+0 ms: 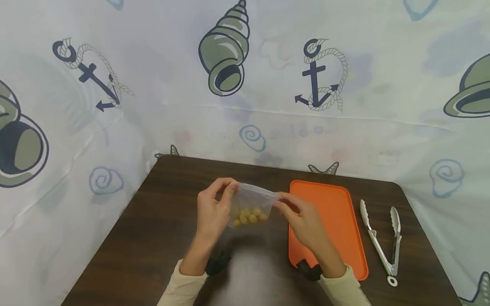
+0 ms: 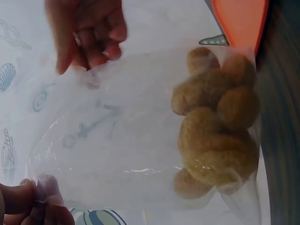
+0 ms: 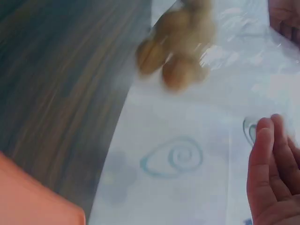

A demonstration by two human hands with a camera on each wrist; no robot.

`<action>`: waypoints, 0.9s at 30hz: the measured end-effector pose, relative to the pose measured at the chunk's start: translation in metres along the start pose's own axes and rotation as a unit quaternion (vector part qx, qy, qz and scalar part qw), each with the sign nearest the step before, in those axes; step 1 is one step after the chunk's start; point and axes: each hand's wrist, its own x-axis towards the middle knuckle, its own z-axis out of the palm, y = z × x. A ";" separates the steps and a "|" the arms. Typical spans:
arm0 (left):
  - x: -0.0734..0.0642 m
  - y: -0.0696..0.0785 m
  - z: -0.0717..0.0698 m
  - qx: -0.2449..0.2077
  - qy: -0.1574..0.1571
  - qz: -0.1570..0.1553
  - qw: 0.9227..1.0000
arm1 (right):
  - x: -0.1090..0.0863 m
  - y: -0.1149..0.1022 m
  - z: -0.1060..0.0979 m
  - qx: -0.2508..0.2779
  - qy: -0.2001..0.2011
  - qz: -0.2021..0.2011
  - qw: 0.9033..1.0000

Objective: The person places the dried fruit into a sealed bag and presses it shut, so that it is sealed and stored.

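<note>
A clear plastic bag (image 1: 250, 204) is held up above the table, its mouth edge on top. Several round yellow-brown balls (image 2: 218, 122) are gathered at its bottom; their kind is unclear. My left hand (image 1: 215, 210) pinches the bag's upper left corner between thumb and fingers. At the upper right corner, my right hand (image 1: 302, 219) grips the edge with its fingertips. In the left wrist view, the plastic is stretched between both hands. The right wrist view shows the balls (image 3: 176, 51) blurred.
An orange tray (image 1: 331, 212) lies on the dark wooden table (image 1: 153, 238), partly under my right forearm. Silver tongs (image 1: 383, 248) lie spread to the right of it. Behind the table hangs a white cloth (image 1: 275, 127) printed with shells and anchors.
</note>
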 end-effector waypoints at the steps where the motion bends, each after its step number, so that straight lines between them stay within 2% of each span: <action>1: -0.001 -0.002 -0.001 0.001 0.000 -0.004 1.000 | 0.002 0.000 0.001 0.012 0.002 0.001 1.000; 4: -0.003 -0.010 -0.002 0.005 -0.002 -0.010 1.000 | 0.005 0.000 0.005 0.038 0.019 -0.012 0.999; 9: -0.002 -0.020 -0.008 -0.009 -0.009 -0.008 1.000 | 0.007 -0.007 0.005 0.014 0.065 -0.068 0.996; 11: -0.002 -0.024 -0.012 -0.045 -0.026 -0.011 0.999 | 0.008 -0.014 0.004 0.024 0.072 -0.088 0.993; 14: -0.004 -0.036 -0.019 -0.092 -0.078 -0.028 0.992 | 0.010 -0.024 0.003 0.059 0.074 -0.104 0.990; 16: -0.008 -0.048 -0.021 -0.100 -0.117 -0.052 0.987 | 0.009 -0.029 0.001 0.073 0.077 -0.106 0.989; 18: -0.014 -0.063 -0.021 -0.087 -0.149 -0.085 0.981 | 0.009 -0.032 -0.001 0.075 0.081 -0.104 0.988; 20: -0.021 -0.078 -0.018 -0.079 -0.170 -0.133 0.973 | 0.009 -0.035 -0.002 0.069 0.089 -0.101 0.988; 24: -0.036 -0.096 -0.007 -0.100 -0.174 -0.229 0.952 | 0.008 -0.038 -0.002 0.059 0.105 -0.100 0.988; 27: -0.043 -0.098 -0.001 -0.137 -0.153 -0.268 0.941 | 0.008 -0.038 -0.002 0.056 0.107 -0.102 0.987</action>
